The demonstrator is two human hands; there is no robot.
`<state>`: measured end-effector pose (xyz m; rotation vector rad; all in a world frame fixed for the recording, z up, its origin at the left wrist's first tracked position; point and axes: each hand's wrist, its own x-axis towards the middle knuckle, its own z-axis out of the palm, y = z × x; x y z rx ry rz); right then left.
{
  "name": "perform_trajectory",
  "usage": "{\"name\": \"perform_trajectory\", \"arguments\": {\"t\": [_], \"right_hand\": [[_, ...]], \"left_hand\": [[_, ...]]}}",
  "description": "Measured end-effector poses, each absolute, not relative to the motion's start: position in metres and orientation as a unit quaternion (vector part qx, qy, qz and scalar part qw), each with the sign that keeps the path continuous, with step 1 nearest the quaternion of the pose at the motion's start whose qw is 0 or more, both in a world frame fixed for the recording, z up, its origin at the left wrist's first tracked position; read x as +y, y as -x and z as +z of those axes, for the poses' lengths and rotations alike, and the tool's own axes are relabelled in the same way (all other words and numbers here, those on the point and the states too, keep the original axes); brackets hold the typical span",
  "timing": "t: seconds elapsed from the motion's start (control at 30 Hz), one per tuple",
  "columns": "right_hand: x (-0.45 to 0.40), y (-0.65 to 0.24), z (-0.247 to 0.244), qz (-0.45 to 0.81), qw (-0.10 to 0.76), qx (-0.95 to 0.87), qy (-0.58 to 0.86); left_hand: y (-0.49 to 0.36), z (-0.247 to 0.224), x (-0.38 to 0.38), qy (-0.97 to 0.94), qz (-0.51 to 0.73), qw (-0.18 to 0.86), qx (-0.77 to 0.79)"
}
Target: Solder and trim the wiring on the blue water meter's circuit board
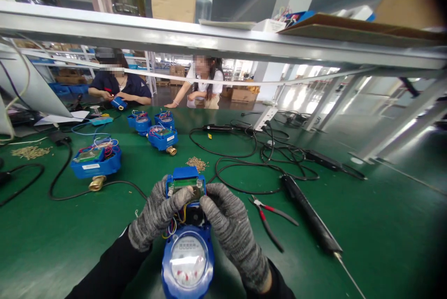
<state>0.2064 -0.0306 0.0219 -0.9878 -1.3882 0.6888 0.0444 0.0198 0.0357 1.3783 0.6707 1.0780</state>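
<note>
Head view: left hand [152, 220] and right hand [233, 231] are holding a blue meter [187, 261]; pliers [257, 202], seemingly a power screwdriver [309, 213], are lying beside.

Left hand [150, 217]: wears a knitted glove [145, 229], mottled in light and dark grey, covering the palm and most of the fingers; the thumb's very tip is too small to read clearly
Right hand [232, 224]: a matching grey knit, its fine streaks running lengthwise, ribbed-looking toward the wrist
Left sleeve [108, 266]: long, plain black, with a small pale mark by the glove's edge
Right sleeve [279, 285]: black too, ending short of the knit, so a little bare wrist [268, 283] shows
</note>
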Motion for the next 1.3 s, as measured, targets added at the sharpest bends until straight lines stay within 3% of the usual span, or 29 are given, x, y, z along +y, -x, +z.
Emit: {"name": "perform_trajectory", "arguments": {"t": [0.83,1.3], "right_hand": [[-0.024,-0.214,0.023,0.288,0.585,-0.600,0.464],[-0.030,-0.218,0.015,0.190,0.577,-0.618,0.499]], "left_hand": [[-0.049,0.035,0.019,-0.570,0.477,0.592,0.311],[-0.051,0.030,0.017,-0.588,0.473,0.572,0.322]]}}
